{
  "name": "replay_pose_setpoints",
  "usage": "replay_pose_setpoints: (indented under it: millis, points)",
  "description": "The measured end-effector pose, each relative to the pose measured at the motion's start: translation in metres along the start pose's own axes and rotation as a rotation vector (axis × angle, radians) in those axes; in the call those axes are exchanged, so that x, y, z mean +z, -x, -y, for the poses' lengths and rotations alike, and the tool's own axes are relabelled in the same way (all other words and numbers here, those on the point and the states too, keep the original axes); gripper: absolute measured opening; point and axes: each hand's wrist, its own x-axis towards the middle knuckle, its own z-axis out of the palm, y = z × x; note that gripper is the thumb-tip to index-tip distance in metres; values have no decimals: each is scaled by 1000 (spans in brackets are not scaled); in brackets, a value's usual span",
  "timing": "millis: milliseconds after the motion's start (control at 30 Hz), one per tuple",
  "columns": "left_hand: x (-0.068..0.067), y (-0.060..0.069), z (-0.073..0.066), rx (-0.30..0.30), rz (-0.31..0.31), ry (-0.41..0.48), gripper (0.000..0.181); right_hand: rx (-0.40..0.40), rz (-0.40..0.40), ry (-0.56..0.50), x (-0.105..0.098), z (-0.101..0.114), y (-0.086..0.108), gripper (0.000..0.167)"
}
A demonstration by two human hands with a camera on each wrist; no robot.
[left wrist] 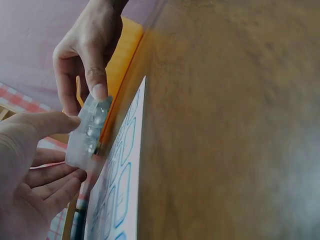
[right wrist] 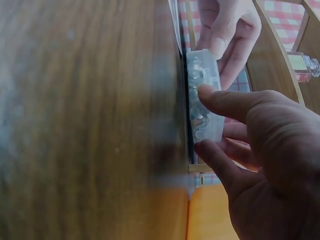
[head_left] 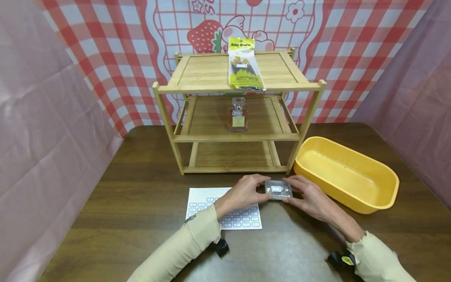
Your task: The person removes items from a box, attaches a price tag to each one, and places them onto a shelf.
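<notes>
A small clear plastic box [head_left: 280,192] with a white label on top is between both hands, low over the table in front of the shelf. Shiny, rounded bits [right wrist: 197,95] show through its side; their kind is unclear. My left hand [head_left: 245,192] pinches the box's left end between thumb and fingers. At the opposite end my right hand [head_left: 311,199] grips it the same way. Partly under the left forearm lies a white sheet [head_left: 201,196] printed with rows of blue-framed labels.
A three-tier wooden shelf [head_left: 208,138] stands behind the hands. Its top bears a packet of artist brushes [head_left: 243,74], its middle tier a perfume bottle [head_left: 238,120]. To the right sits a yellow basin [head_left: 352,156]. A checked cloth [head_left: 116,51] hangs at the back.
</notes>
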Motion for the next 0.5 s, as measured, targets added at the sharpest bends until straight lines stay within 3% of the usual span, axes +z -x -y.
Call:
replay_pose_setpoints:
  millis: [333,500]
  points:
    - [-22,12,0,-50,-41,47,54,-36,-34,9,3,4,-7,52]
    - [-38,22,3,-41,-78,54,50,-48,-52,7,4,8,-13,51]
